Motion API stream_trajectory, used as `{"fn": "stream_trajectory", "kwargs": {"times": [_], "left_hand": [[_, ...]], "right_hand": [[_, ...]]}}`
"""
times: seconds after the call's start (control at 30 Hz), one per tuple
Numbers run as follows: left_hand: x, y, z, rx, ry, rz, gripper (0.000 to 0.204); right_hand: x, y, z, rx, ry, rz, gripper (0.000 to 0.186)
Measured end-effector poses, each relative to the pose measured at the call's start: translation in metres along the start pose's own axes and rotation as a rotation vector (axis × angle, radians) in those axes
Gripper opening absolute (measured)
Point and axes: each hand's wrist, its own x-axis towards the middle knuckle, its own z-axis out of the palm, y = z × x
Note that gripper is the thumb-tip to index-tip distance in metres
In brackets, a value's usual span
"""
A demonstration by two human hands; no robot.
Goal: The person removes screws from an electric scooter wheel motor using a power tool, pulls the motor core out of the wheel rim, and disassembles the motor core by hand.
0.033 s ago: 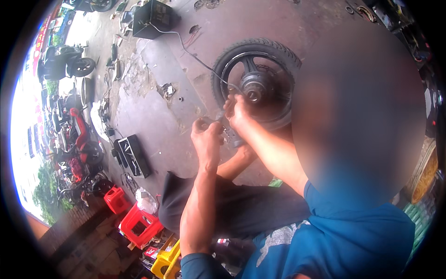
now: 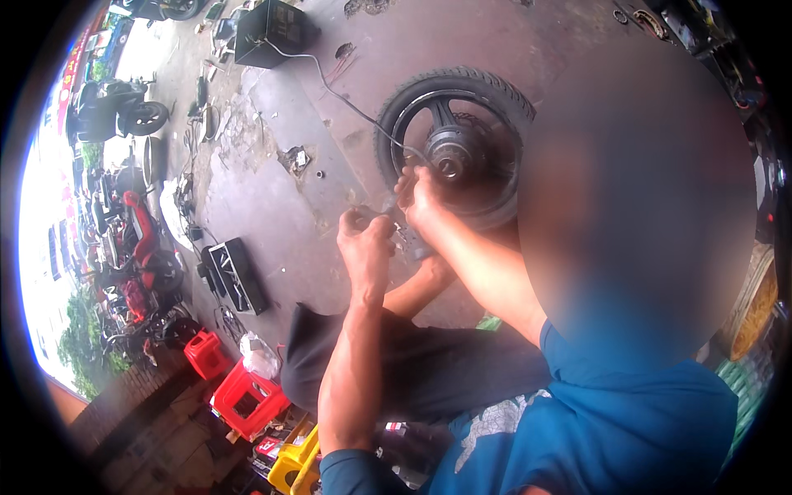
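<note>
A spoked wheel with a black tyre [image 2: 398, 95] lies on the floor, hub facing up. From the black box [image 2: 268, 35], a grey cable [image 2: 330, 87] runs to the wheel's hub [image 2: 454, 153]. My right hand [image 2: 421, 196] is by the hub's near side, fingers curled together just below the cable; what they grip is hidden. Lower left, my left hand [image 2: 367, 241] is closed, thumb and forefinger pinching something small and greyish that I cannot make out. The hands are close together but apart. Below them a bare limb [image 2: 419, 285] shows partly behind my left forearm.
An open black toolbox [image 2: 235, 276] stands on the floor to the left. Red plastic stools [image 2: 247, 398] and a yellow plastic piece [image 2: 293, 469] are at the lower left. Motorcycles [image 2: 144, 239] line the far left. A large blurred patch covers the right side.
</note>
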Motion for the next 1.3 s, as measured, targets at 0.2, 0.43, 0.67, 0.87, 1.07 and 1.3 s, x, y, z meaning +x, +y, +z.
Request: {"fn": "stream_trajectory", "kwargs": {"times": [0.2,0.43,0.67,0.87,1.07,1.3], "left_hand": [[-0.027,0.011,-0.031,0.66,-0.015,0.431,0.034],[-0.032,0.017,-0.038,0.595,-0.166,0.08,0.034],[-0.008,-0.02,-0.022,0.727,-0.138,0.233,0.037],[0.011,-0.004,-0.002,0.577,-0.069,0.169,0.037],[0.02,0.014,0.029,0.577,-0.1,0.293,0.032],[0.023,0.012,0.038,0.596,-0.078,0.38,0.027]], "right_hand": [[-0.006,0.022,-0.083,0.071,0.246,-0.004,0.027],[-0.035,-0.024,-0.231,-0.935,0.613,-0.159,0.039],[-0.046,-0.048,-0.201,-0.824,0.595,-0.118,0.04],[-0.067,-0.032,-0.177,-0.887,0.638,0.034,0.045],[-0.053,-0.005,-0.174,-1.328,0.636,-0.456,0.052],[-0.091,-0.023,-0.108,-1.247,0.247,-0.429,0.051]]}}
